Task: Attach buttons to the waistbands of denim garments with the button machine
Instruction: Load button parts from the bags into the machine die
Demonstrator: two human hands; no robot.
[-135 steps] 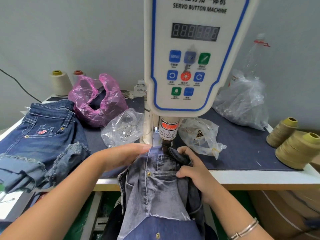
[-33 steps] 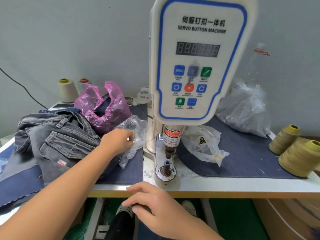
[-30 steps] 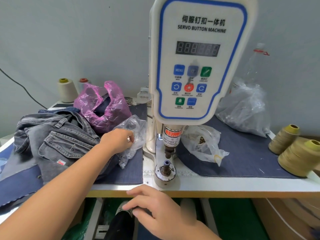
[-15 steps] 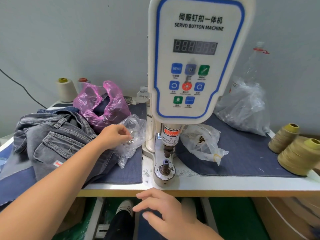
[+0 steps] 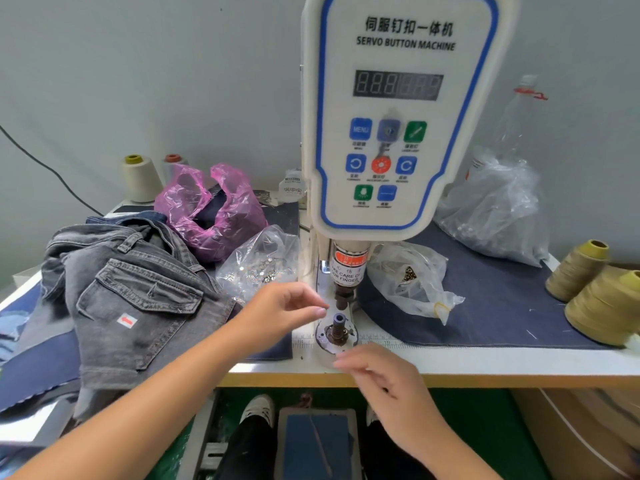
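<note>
Left hand (image 5: pixel 277 311) hovers beside the die post (image 5: pixel 338 327), grip pinched narrow; right hand (image 5: pixel 388 386) relaxed below.

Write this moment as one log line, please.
left hand: fingertips pinched beside blue-tipped lower die | right hand: open, at table edge | grey denim shorts: lying left

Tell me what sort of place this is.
Most likely a garment factory workstation. A servo button machine stands on the table, grey denim shorts lie beside it, and thread cones and a clear bag of metal buttons sit around it.
</note>
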